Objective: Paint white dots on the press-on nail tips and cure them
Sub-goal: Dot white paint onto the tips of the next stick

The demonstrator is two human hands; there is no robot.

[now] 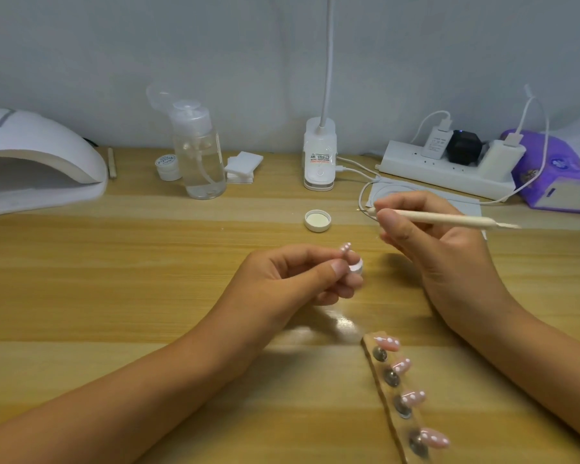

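Note:
My left hand [302,276] pinches a small holder carrying a pink nail tip [446,248] with white dots, lifted above the table. A small white pot [457,266] shows just behind its fingers; whether the hand touches it I cannot tell. My right hand [429,242] grips a cream dotting pen [449,220], held level, its working end pointing left near a white cable. A clear strip stand [395,396] at the lower right carries several pink nail tips [387,343] with white dots. The white curing lamp [37,159] stands at the far left.
A white lid [317,221] lies inner side up in the middle. Behind are a clear pump bottle [200,152], a small white jar [167,166], stacked white pads [241,165], a desk lamp base [319,155], a power strip [446,169] with chargers, and a purple tissue pack [556,172].

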